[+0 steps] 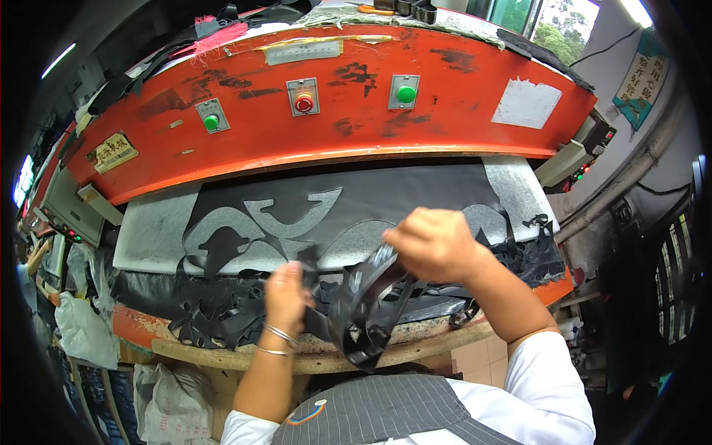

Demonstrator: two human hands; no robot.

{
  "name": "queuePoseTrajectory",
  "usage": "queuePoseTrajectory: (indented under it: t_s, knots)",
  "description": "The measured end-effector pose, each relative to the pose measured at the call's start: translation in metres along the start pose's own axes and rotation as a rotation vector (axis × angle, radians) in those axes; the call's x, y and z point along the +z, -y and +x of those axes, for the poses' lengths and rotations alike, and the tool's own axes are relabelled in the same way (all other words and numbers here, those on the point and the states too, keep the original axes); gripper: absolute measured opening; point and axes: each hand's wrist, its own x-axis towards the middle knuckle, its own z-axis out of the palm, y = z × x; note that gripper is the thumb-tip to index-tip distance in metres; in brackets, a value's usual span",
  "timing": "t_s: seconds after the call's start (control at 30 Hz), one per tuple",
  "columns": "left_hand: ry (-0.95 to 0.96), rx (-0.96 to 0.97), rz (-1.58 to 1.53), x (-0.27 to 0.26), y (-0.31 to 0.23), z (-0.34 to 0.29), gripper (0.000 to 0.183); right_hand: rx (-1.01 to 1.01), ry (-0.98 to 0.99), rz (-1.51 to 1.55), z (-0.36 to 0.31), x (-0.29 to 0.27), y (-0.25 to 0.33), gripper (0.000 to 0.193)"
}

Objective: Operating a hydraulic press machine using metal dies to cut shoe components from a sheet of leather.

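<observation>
My right hand (434, 245) is closed on the top of a dark, shiny looped band (367, 304), which looks like a cutting die; blur hides its exact form. It hangs over the front edge of the press bed. To its left, my left hand (285, 297) is closed on a black sheet piece (310, 267), blurred by motion. Beyond both hands, a black sheet (408, 189) lies on the pale cutting board (152, 230). Curved shapes are cut out of it, and the board shows through.
Black scraps (222, 304) pile along the front edge of the bed. Above the sheet spans the orange press beam (252, 144), with green buttons (406, 94) and a red button (304, 102). Control boxes (582, 152) flank it. White bags (174, 404) stand at lower left.
</observation>
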Motion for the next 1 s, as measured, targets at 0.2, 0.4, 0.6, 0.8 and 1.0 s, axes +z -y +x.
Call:
queuePoseTrajectory:
  t_s: [0.2, 0.4, 0.6, 0.8, 1.0]
  knots:
    - [-0.302, 0.312, 1.206, -0.187, 0.032, 0.024, 0.037, 0.526, 0.127, 0.130, -0.012, 0.083, -0.080, 0.019]
    - [-0.337, 0.492, 1.110, -0.182, -0.052, 0.053, 0.048, 1.040, 0.433, 0.296, 0.036, 0.179, -0.107, 0.031]
    - [0.018, 0.729, 1.038, -0.136, -0.045, 0.182, 0.036, 1.112, 0.486, 0.196, 0.056, 0.232, -0.119, 0.030]
    - [0.168, 0.732, 1.056, -0.101, -0.017, 0.259, 0.033, 1.175, 0.519, 0.109, 0.067, 0.237, -0.119, 0.032]
    - [0.172, 0.876, 0.970, -0.089, -0.017, 0.278, 0.021, 1.217, 0.537, 0.082, 0.068, 0.227, -0.122, 0.045]
